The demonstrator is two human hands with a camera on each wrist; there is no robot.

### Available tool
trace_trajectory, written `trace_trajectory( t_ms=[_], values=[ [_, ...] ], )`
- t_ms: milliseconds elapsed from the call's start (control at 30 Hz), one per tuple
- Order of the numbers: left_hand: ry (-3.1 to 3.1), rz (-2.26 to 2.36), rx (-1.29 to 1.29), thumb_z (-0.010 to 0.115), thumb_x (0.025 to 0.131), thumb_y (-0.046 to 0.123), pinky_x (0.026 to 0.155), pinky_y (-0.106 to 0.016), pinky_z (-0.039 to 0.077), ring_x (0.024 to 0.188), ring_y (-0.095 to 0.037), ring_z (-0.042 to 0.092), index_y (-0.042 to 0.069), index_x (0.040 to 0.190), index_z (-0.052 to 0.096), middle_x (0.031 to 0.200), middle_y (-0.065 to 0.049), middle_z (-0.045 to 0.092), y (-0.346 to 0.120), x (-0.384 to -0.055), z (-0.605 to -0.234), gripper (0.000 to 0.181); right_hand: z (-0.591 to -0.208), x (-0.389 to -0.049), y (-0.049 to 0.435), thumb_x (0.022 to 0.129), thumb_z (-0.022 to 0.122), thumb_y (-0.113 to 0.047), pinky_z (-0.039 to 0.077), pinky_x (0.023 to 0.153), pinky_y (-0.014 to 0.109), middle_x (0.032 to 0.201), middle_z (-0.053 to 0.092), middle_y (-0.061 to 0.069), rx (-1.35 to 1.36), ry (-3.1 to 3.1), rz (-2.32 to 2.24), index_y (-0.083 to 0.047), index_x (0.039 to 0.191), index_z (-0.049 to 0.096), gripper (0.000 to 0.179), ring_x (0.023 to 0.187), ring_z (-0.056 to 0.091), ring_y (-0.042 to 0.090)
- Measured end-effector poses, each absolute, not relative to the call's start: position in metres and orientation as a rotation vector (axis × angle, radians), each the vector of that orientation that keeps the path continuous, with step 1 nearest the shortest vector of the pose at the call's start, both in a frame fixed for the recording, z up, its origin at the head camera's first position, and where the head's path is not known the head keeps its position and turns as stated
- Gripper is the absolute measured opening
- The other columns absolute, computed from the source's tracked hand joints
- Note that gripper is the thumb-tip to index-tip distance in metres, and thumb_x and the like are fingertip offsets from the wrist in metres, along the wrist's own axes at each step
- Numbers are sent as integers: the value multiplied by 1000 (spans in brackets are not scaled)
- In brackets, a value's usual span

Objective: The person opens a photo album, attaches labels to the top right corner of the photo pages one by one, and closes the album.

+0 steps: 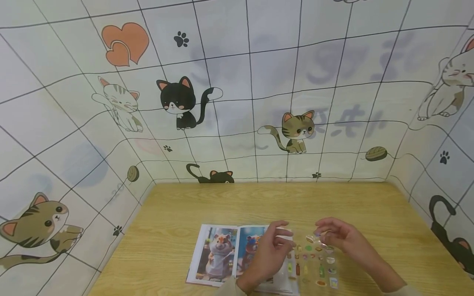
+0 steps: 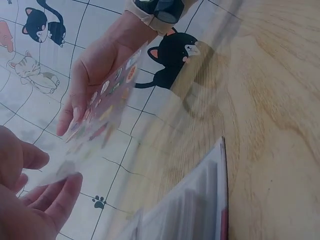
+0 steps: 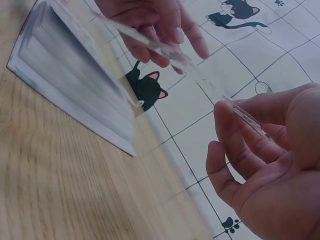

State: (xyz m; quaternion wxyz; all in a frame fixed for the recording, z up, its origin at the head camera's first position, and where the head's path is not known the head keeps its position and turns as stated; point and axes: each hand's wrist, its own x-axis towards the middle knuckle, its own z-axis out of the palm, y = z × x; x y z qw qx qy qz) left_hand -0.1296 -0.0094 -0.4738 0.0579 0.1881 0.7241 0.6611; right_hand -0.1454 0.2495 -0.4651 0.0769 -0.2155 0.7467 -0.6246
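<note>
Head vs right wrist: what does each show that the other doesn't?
Head only: the printed pictures in the open book, the designs on the clear sticker sheet, the orange heart.
Right wrist only: the book's page edges, the sheet edge-on, the palm of the right hand.
Both: left hand, right hand, sheet, book, wooden table, cat-print wall.

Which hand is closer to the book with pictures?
Left. In the head view, the left hand overlaps the open book; the right hand is off to its right, holding the sticker sheet.
</note>
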Motion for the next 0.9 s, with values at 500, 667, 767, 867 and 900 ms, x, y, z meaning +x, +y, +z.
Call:
trace_trajectory(
  t_ms=[500, 667, 767, 867, 900],
  values=[
    [2069, 2076, 369, 67, 93, 11, 55, -17, 50, 70, -7, 69, 26, 134, 48, 100, -13, 75, -4, -128, -471, 47, -471, -139, 240, 94, 61, -2, 59, 79, 33, 111, 68, 5, -661, 2137, -1942, 0, 126, 57, 32, 94, 68, 13],
    [2042, 2102, 382, 65, 94, 8, 67, -26, 58, 77, -14, 73, 24, 136, 46, 104, -17, 74, -4, -130, -473, 49, -470, -136, 236, 91, 64, 2, 58, 76, 29, 107, 68, 8, -731, 2286, -1911, 1, 122, 59, 31, 89, 68, 14],
    [2051, 2106, 381, 66, 93, 8, 67, -27, 59, 80, -20, 74, 24, 137, 47, 103, -17, 74, -3, -130, -474, 50, -468, -135, 233, 89, 65, 7, 57, 73, 26, 105, 69, 7, -769, 2436, -1850, -3, 118, 62, 31, 87, 67, 10],
    [2055, 2100, 375, 65, 94, 7, 67, -25, 59, 82, -24, 74, 23, 137, 49, 103, -13, 75, -4, -130, -474, 48, -466, -134, 230, 88, 68, 5, 54, 71, 26, 102, 70, 6, -784, 2572, -1777, -10, 114, 65, 30, 84, 63, 8],
    [2053, 2098, 375, 64, 94, 7, 66, -25, 58, 83, -25, 74, 23, 137, 50, 103, -13, 75, -4, -130, -474, 47, -466, -134, 229, 87, 69, 4, 53, 71, 25, 102, 70, 4, -785, 2611, -1756, -12, 113, 66, 30, 83, 62, 7]
  ],
)
